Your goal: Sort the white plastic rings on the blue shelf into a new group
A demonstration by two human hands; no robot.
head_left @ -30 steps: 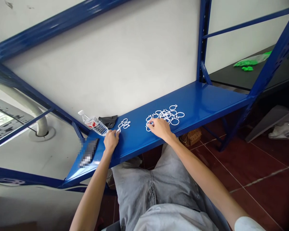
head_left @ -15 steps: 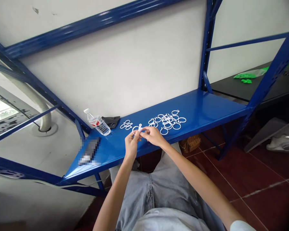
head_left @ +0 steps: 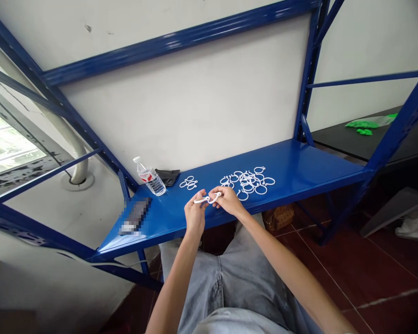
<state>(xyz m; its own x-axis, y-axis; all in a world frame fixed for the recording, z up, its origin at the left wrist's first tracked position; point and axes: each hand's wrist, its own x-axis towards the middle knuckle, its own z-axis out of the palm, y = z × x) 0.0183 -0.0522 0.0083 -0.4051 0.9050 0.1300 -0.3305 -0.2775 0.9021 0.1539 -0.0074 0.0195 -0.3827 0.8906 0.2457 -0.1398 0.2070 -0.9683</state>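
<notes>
Over the front edge of the blue shelf, my left hand (head_left: pixel 195 212) pinches a white plastic curtain ring (head_left: pixel 200 201), seen nearly edge-on. My right hand (head_left: pixel 228 200) grips a second white curtain ring (head_left: pixel 213 200) close beside it. The two rings meet between my fingertips; whether they are linked I cannot tell. A pile of loose white rings (head_left: pixel 250 182) lies on the shelf beyond my right hand. A smaller group of several rings (head_left: pixel 188 183) lies beyond my left hand.
A water bottle (head_left: pixel 152 180) stands tilted in view at the shelf's left, beside a black pouch (head_left: pixel 167 177). A blurred dark object (head_left: pixel 135 215) lies nearer the left edge. Blue posts (head_left: pixel 304 93) and a white wall panel (head_left: pixel 195 102) bound the shelf (head_left: pixel 306 171).
My hands have turned the rings, so the left one now shows edge-on and the right one shows more clearly. The camera view has shifted a little; the loose rings look unmoved.
</notes>
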